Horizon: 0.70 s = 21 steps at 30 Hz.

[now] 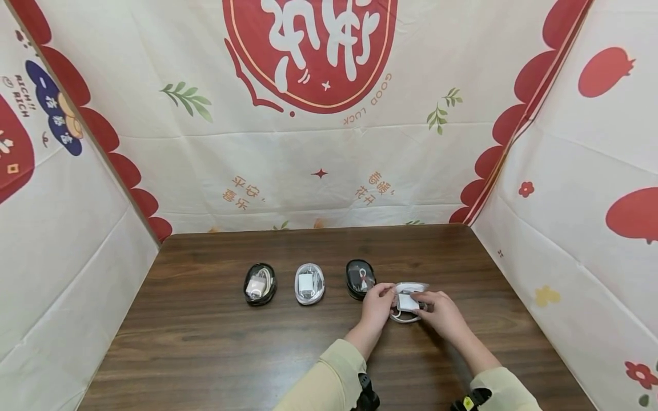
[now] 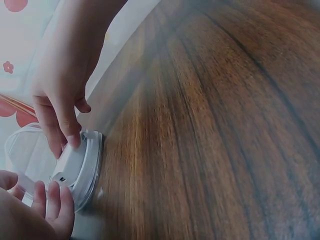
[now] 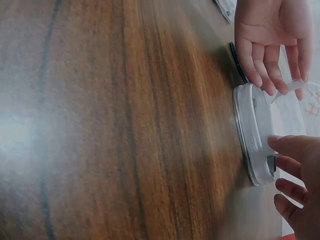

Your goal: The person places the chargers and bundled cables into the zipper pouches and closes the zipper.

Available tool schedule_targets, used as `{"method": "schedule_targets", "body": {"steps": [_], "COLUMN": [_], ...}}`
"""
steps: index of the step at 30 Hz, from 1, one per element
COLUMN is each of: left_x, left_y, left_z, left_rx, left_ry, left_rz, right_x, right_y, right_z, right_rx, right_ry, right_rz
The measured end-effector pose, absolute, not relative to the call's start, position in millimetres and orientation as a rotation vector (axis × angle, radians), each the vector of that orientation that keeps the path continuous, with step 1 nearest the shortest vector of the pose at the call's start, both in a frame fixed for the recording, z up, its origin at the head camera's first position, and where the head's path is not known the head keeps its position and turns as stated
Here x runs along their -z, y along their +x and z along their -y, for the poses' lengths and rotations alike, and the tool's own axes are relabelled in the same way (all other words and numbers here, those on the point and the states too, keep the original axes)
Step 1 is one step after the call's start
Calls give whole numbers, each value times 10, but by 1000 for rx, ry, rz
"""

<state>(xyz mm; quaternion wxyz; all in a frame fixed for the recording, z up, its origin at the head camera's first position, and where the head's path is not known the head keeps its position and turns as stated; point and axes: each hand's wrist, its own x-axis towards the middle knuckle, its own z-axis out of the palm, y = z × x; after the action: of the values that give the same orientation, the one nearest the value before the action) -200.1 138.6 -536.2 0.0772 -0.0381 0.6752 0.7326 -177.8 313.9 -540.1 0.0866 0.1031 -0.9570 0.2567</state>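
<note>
A white oval case [image 1: 408, 318] with a see-through lid stands open on the brown table, its lid [image 2: 24, 152] tipped up away from the body. A white charger block [image 1: 408, 302] lies in the case, with white cable around it. My right hand [image 1: 443, 313] pinches the charger at its right end, thumb on its near face in the right wrist view. At the case's left side, my left hand [image 1: 377, 308] holds the raised lid's edge, its fingers [image 3: 272, 70] reaching along the rim. Part of the charger is hidden by my fingers.
Left of my hands stand a black oval case [image 1: 360, 276] holding a dark cable, a white oval case [image 1: 309, 283] with a white charger, and another black case [image 1: 260, 283] with a white charger and cable. Printed cloth walls [image 1: 319, 148] border the wooden table [image 1: 216, 354].
</note>
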Motion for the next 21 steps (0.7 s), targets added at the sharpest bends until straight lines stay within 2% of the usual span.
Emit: {"method": "schedule_targets", "body": {"steps": [9, 18, 21], "left_x": [5329, 5354, 5352], "left_y": [-1958, -1915, -1898], "left_z": [-1325, -1268, -1259], "left_rx": [-2121, -1988, -1913], "left_ry": [-53, 74, 86], "left_rz": [-2183, -2328, -2382], "right_x": [5349, 5279, 5274], "right_y": [-1662, -1693, -1756], "right_z": [-3178, -3287, -3275], "right_rx": [-880, -1112, -1188], "right_ry": [216, -184, -210], "right_rz": [2722, 2742, 2775]}}
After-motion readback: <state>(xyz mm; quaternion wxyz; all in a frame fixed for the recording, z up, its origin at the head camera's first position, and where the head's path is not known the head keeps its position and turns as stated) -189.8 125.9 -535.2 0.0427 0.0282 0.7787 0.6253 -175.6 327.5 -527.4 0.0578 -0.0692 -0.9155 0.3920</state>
